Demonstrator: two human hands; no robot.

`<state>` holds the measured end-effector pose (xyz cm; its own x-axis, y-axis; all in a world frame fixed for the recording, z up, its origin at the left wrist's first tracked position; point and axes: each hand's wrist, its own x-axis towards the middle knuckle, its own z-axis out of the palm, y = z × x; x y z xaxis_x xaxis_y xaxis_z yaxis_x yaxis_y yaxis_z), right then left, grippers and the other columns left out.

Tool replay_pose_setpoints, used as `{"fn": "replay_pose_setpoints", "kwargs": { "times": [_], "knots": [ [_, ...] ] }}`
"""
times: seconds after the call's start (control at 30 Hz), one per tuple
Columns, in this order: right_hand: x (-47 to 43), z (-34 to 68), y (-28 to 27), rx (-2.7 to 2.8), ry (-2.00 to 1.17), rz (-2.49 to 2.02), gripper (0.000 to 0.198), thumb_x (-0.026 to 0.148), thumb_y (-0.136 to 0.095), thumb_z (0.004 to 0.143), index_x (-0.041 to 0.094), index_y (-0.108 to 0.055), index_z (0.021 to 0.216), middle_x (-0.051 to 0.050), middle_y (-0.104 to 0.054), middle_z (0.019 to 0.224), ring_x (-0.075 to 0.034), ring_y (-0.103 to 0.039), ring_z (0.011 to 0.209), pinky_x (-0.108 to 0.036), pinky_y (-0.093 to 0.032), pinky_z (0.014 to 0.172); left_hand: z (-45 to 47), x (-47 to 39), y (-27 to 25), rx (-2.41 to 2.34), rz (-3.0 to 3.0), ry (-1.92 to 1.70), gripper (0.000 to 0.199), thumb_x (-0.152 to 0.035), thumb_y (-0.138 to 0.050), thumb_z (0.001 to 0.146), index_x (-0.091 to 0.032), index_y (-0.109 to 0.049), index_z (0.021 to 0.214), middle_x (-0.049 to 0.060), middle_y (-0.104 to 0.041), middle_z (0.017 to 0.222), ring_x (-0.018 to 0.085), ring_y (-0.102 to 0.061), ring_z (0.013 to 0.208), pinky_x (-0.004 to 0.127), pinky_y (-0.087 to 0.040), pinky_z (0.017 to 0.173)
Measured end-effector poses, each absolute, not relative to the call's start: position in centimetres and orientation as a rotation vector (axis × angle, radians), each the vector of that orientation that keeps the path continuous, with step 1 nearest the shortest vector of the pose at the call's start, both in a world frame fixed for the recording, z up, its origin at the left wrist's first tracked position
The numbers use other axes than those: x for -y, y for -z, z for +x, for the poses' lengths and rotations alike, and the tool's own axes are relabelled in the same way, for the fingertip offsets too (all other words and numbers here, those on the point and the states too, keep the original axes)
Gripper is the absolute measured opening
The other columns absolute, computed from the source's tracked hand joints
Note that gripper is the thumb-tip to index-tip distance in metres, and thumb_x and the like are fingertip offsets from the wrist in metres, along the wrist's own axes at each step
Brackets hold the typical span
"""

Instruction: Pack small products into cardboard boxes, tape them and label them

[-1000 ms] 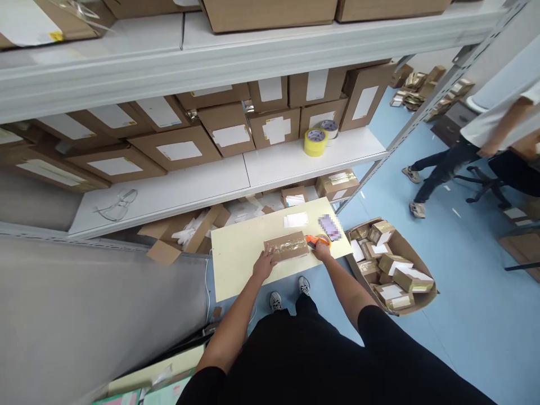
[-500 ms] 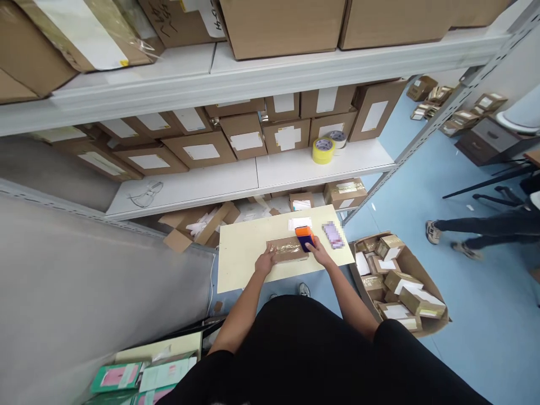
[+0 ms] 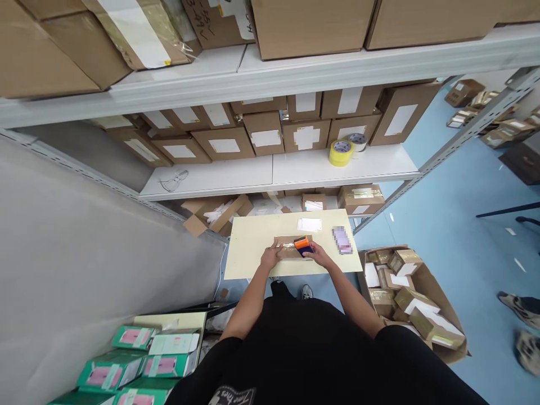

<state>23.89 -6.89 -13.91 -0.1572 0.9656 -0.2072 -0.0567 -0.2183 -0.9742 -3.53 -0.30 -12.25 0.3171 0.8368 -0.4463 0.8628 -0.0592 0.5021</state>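
Observation:
A small brown cardboard box (image 3: 289, 252) lies on the pale yellow tabletop (image 3: 248, 239), with shiny clear tape along its top. My left hand (image 3: 271, 256) rests on the left end of the box, fingers spread and lying against it. In my right hand (image 3: 318, 255) is an orange and dark blue tape dispenser (image 3: 302, 244), held tilted over the right part of the box. My fingers partly cover its lower side. Behind the box lie white paper labels (image 3: 309, 224). To the right is a purple phone-shaped item (image 3: 342, 240), blurred out.
A large carton (image 3: 453, 315) of taped parcels stands on the floor, right of the table. Ahead, a white shelf (image 3: 236, 179) carries boxes, glasses (image 3: 174, 180) and a yellow tape roll (image 3: 341, 153). Green boxes (image 3: 105, 371) stand lower left. Another person's shoes (image 3: 523, 320) show at right.
My view has shifted, so the shelf and table sit differently. Both hands stay at the box; the dispenser is more tilted and nearer the box's middle. The other person has come closer at right.

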Motion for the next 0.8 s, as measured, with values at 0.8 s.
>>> {"fn": "replay_pose_setpoints", "kwargs": {
  "times": [0.8],
  "knots": [
    [8.0, 24.0, 12.7, 1.24, -1.471, -1.283, 0.06, 0.055, -0.086, 0.073, 0.023, -0.068, 0.12, -0.006, -0.074, 0.119, -0.029, -0.067, 0.112, -0.045, -0.051, 0.103, 3.7, -1.9, 3.7, -1.158, 1.673, -0.41, 0.025, -0.041, -0.067, 0.086, -0.019, -0.08, 0.087, 0.006, -0.081, 0.097, 0.021, -0.071, 0.09, 0.031, -0.053, 0.085]
  ]
}}
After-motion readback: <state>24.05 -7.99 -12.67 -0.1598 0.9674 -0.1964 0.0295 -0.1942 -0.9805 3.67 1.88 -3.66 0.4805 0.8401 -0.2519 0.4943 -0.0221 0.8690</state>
